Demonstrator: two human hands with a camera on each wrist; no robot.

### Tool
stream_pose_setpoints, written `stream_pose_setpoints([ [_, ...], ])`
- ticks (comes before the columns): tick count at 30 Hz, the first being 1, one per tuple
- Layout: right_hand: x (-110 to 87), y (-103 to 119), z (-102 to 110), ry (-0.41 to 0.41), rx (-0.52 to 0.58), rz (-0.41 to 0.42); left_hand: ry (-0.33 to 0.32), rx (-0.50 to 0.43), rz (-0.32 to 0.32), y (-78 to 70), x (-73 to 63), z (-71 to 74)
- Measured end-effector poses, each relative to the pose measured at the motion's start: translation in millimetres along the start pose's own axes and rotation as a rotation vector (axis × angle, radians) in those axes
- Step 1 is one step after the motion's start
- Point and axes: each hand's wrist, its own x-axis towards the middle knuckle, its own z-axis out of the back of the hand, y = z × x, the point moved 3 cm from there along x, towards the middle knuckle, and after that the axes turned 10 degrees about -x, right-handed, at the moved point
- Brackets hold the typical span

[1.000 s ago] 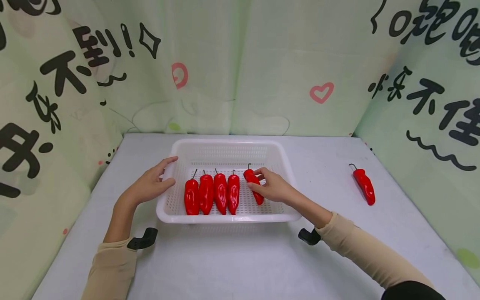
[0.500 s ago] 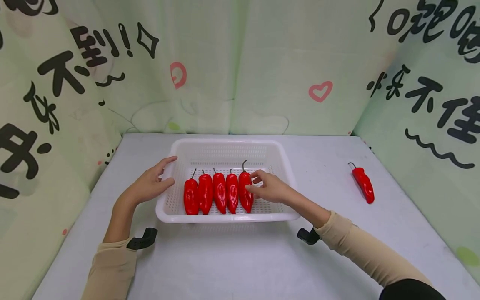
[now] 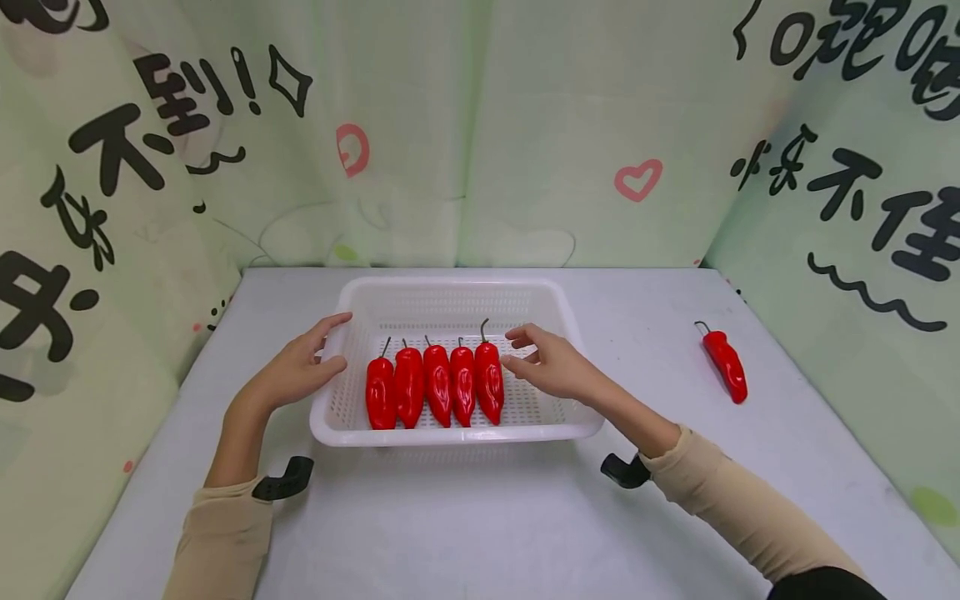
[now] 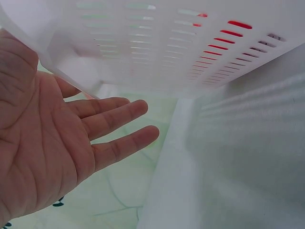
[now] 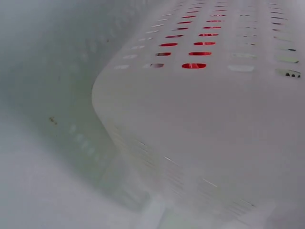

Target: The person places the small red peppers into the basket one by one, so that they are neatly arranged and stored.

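Observation:
Several red chili peppers [image 3: 438, 385] lie side by side in a white perforated plastic basket [image 3: 457, 437], stems pointing to the far side. My left hand [image 3: 288, 371] rests at the basket's left rim, thumb and index finger over the edge. In the left wrist view, the other fingers [image 4: 119, 145] of that hand stretch out straight below the rim. My right hand [image 3: 551, 362] hovers over the basket's right part, holding nothing, its thumb tip close to the rightmost pepper [image 3: 490, 383] in the row. The right wrist view shows only the basket's outer wall, not the hand.
Another red chili pepper [image 3: 724, 365] lies on the white table [image 3: 480, 517], to the right of the basket. A pale green printed curtain [image 3: 480, 150] encloses the table at the back and both sides.
The right hand moved its pepper left into line with the others and straightened it. It then let go and drew back slightly right. The left hand stayed at the basket rim.

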Motion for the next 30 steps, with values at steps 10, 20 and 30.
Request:
stream_pose_setpoints([
  [10,-9.5,1,25,-0.127,-0.020,0.034,-0.008,0.005,0.008,-0.5,-0.8,-0.3],
  [20,-14.8,-7,43,-0.248,-0.066,0.010,-0.001,0.003,0.009,-2.1,-0.5,-1.5],
  [30,-23.8,-23,57,-0.302,-0.056,-0.032,-0.002,-0.005,0.000,1.1,0.0,-0.4],
])
